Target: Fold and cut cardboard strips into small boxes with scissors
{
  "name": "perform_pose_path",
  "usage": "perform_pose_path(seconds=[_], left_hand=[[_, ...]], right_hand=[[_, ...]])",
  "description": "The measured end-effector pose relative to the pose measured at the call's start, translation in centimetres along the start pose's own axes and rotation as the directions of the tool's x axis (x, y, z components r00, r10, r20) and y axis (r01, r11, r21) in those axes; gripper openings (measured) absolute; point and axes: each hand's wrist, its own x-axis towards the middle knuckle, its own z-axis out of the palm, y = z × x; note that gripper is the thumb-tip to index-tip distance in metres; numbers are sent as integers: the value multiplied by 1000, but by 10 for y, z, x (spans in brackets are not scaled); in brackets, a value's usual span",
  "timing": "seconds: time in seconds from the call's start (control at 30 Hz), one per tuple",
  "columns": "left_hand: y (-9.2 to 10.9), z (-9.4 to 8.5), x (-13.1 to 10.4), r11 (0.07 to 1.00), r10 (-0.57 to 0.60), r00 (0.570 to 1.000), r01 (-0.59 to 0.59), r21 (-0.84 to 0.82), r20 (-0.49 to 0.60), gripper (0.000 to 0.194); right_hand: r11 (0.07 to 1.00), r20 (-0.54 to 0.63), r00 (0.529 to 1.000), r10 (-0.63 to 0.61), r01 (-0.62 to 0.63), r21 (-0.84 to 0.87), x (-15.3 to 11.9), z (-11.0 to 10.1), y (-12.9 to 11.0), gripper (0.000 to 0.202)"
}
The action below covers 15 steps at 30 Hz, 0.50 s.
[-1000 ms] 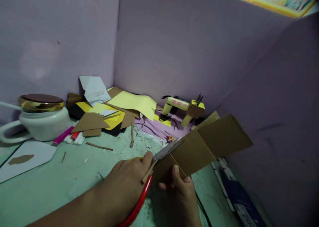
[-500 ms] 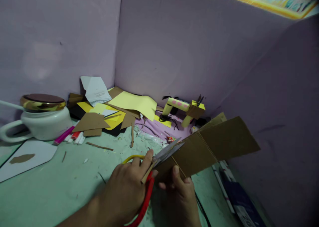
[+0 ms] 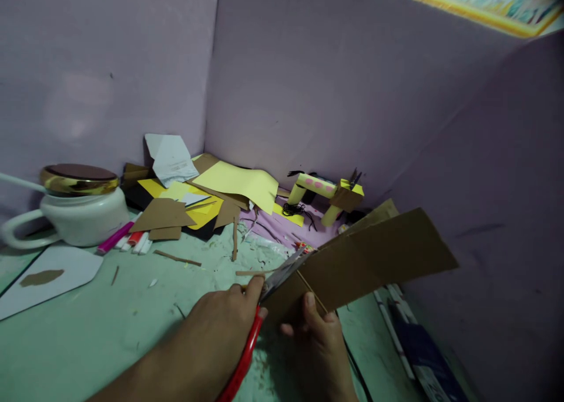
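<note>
My left hand [image 3: 215, 331] is wrapped round a pair of scissors with a red handle [image 3: 243, 355], part of which the hand hides. The grey scissor blades [image 3: 286, 271] lie close together along the upper left edge of a brown cardboard piece [image 3: 374, 258]. A narrow cardboard strip [image 3: 252, 272] sticks out to the left beside the blades. My right hand [image 3: 319, 343] grips the cardboard's lower edge, thumb on the near face and fingers mostly hidden beneath. The piece is held tilted above the green tabletop [image 3: 145, 320].
Paper and cardboard scraps [image 3: 165, 217] pile at the back left, near a white mug [image 3: 86, 217] with a gold-rimmed lid and several markers [image 3: 117, 237]. A yellow giraffe-like paper figure [image 3: 315, 186] lies at the back. A dark blue packet [image 3: 425, 349] is at right, by the wall.
The scissor blades have closed and shifted slightly down and left. A thin strip now juts out left of them. One line across the cardboard's middle is no longer visible.
</note>
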Motion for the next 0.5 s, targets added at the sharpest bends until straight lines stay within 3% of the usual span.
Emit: perform_pose_path(seconds=[0.13,0.37,0.5], left_hand=[[-2,2,-3,998,60,994,-63,-30,-91,40],[-1,9,-7,999,38,996,-39,-15,-77,67],[-5,21,-5,999,50,992,-52,-15,-120,63]], right_hand=[[1000,-29,1000,-12,12,20,-3,4,-2,36],[1000,-56,998,27,-26,15,-2,6,-2,34],[999,-16,999,40,-40,8,1,2,-3,40]])
